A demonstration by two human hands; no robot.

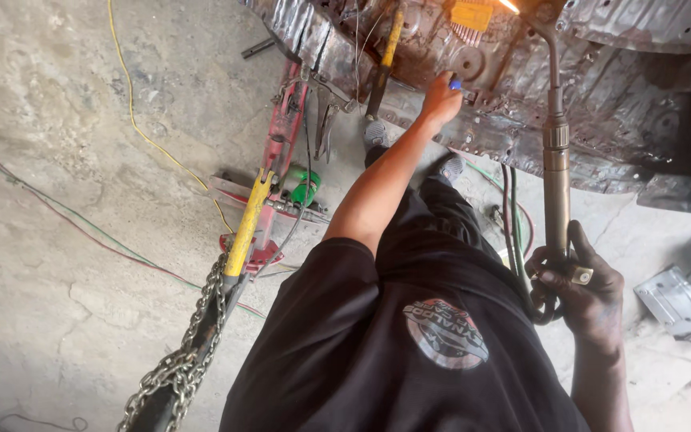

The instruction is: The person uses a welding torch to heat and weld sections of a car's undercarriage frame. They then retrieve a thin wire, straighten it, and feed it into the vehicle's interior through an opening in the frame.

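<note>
Heavy chain (181, 360) hangs left — yellow wire (133, 112) crosses concrete floor (57, 240).

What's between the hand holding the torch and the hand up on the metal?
In the head view, the person's own dark trousers and two shoes lie between the right hand gripping the torch and the left hand touching the metal panel.

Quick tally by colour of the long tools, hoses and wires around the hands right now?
Brass torch in right hand: 1
Yellow-handled tools (hammer, bar): 2
Yellow wire: 1
Red and green hoses: 2
Blue item at left hand: 1
Total: 7
</note>
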